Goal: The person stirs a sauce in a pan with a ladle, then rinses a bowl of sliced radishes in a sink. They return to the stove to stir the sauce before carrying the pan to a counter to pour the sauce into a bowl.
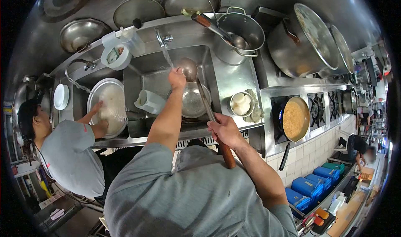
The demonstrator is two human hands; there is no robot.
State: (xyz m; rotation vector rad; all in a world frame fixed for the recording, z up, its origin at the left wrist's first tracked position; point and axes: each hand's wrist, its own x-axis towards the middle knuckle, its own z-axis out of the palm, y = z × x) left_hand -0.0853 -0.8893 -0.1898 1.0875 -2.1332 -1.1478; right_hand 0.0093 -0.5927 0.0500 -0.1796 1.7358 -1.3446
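A long ladle [189, 68] with a metal bowl and wooden handle end slants over the sink basin [142, 68]. My right hand [227, 130] is closed round its handle, near where metal meets wood. At the edge of the bowl my left hand [177, 78] has its fingers curled against the rim, close to the water running from the faucet [163, 38]. Below the bowl, a round metal pan [199, 99] sits in the basin, partly covered by the handle and my left forearm. A white plastic pitcher [149, 102] lies in the basin to the left.
On the left a co-worker [69, 153] has both hands in a large basin [92, 96] of cloudy water. A steel pot [240, 32] with another ladle, a small bowl of white pieces [241, 103] and a frying pan [295, 119] on the stove are at right.
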